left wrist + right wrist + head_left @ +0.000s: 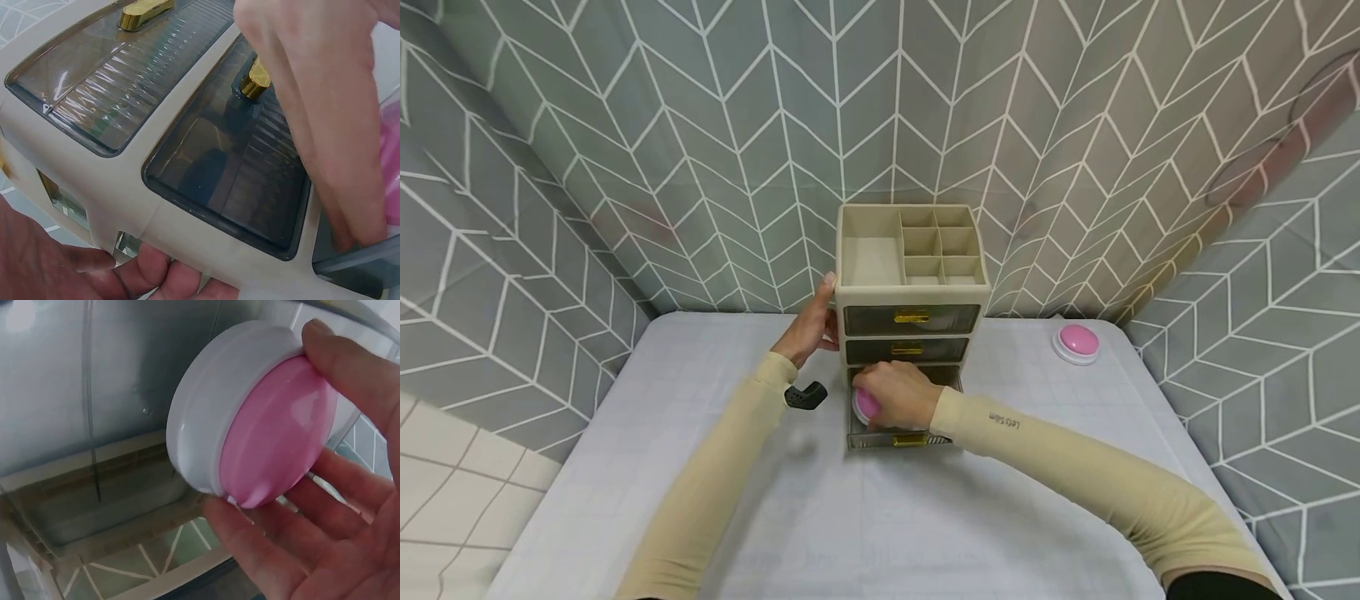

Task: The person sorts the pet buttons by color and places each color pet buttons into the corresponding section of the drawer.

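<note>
At 12 o'clock on a white-covered counter [625, 417], a cream drawer organizer [912, 296] is standing upright, its front facing 6 o'clock, probably for access from the near side. Its divided top [871, 262] is lying open, while the two upper drawers [871, 321] are sitting closed. At its 6 o'clock side, the bottom drawer [872, 442] is jutting out, seemingly leaving its inside reachable from above. At the organizer's 9 o'clock side, the left hand [808, 329] is resting bent fingers against the frame, likely steadying it; the views are not showing clearly whether this grip is closing round the frame or only pressing. Over the bottom drawer, the right hand [897, 396] is gripping a pink-topped round piece [253, 419], thumb and fingers spreading around it, probably securing that smooth shape from opposite sides. The piece is tilting on edge toward the drawer's 9 o'clock side; whether it is touching the drawer is remaining unclear. Toward the counter's 2 o'clock corner, a matching round piece [1078, 340] is resting dome upward, well apart from both hands. Gold handles [912, 317] are marking the drawer fronts' middles, presumably for even pulling.
</note>
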`<state>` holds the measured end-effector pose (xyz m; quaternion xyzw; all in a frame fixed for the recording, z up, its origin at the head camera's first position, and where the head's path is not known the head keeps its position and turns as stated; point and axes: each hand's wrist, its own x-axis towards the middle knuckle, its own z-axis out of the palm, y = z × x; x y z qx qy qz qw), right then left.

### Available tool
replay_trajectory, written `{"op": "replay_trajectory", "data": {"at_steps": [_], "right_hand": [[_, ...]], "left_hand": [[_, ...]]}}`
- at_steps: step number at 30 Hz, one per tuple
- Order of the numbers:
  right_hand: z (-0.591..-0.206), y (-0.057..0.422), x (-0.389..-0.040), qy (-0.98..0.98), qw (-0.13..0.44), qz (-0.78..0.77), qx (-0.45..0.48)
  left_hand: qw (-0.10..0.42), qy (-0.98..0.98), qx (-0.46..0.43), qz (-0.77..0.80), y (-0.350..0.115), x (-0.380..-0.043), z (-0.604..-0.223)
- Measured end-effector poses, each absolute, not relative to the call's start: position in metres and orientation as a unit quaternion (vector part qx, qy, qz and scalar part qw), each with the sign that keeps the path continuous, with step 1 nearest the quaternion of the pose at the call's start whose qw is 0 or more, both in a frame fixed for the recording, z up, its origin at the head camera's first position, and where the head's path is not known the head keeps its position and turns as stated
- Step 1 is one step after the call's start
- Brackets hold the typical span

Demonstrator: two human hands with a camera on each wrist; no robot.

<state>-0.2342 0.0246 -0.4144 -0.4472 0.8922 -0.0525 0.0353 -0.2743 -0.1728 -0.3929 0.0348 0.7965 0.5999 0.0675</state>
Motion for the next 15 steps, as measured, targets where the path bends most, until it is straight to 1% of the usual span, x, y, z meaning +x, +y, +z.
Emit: {"op": "replay_trajectory", "data": {"at_steps": [6,15], "right_hand": [[-0.418,0.019,-0.229,0.904,0.01,-0.017,-0.427],[-0.422,0.013,-0.223,0.911,-0.025,0.009,-0.412]], "left_hand": [[0.066,0.797,0.023,0.6,-0.173,-0.274,-0.393],[0.065,0.796,0.036,0.601,-0.173,-0.271,-0.395]]}}
